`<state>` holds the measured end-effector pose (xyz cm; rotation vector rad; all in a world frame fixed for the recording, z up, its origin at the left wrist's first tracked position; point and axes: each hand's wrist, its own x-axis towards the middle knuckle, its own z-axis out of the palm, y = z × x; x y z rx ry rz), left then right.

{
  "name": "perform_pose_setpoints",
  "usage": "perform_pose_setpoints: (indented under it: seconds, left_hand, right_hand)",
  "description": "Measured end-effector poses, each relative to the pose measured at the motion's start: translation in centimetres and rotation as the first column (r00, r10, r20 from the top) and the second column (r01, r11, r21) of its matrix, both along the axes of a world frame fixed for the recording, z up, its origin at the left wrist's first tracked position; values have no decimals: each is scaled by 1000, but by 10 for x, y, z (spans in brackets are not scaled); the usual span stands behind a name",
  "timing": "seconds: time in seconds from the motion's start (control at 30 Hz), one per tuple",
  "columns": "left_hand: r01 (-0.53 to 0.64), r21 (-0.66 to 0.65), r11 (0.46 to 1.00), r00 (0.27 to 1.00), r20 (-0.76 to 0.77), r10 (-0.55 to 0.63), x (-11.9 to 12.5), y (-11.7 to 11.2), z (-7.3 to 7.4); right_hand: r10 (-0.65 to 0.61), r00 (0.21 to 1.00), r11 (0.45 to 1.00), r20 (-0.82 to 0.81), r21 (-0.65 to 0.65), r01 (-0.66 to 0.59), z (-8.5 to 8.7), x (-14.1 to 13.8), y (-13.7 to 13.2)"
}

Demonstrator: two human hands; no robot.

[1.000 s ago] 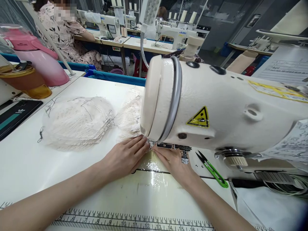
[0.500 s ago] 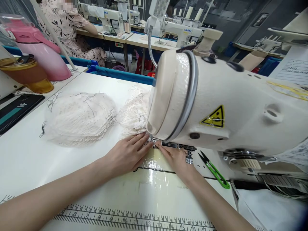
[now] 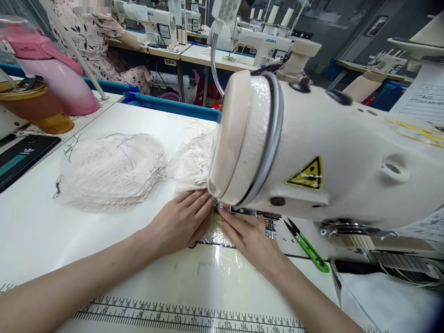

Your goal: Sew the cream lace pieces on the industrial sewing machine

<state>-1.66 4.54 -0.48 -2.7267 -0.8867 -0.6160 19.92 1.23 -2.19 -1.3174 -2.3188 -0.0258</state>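
My left hand (image 3: 182,215) lies flat, fingers stretched forward along the near edge of a white lace piece (image 3: 192,159). Its fingertips reach beside the sewing machine's head (image 3: 236,138), which hides part of the lace. My right hand (image 3: 251,233) rests to the right of the presser foot (image 3: 218,203), forefinger pointing at it. The thumb lies a little apart and nearer me; I see no cloth between them. Left of the lace piece lies a stack of white lace cups (image 3: 114,173) with loose dark threads, joined to it by thread.
Green thread snips (image 3: 308,247) lie right of my right hand. A printed ruler (image 3: 194,319) runs along the front. At left are a phone (image 3: 26,157), an amber cup (image 3: 38,104) and a pink bottle (image 3: 55,69). A person (image 3: 93,41) sits beyond, near other sewing machines.
My right hand has drawn slightly back toward me, its thumb now parted from the forefinger. The left hand has shifted a little left. The whole view has moved slightly.
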Motion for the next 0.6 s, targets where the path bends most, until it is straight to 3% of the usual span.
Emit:
perform_pose_setpoints:
  seconds: [0.33,0.6]
  left_hand:
    - [25,16,1000,998,-56,-24,-3,0,2]
    - [-5,-6,1000,996,-86,4,-2,-1,1]
  right_hand:
    - [-16,984,977,-175,-212,-22,15,-3,-1]
    - [-69,993,965,-91,-259,43,18,-4,-4]
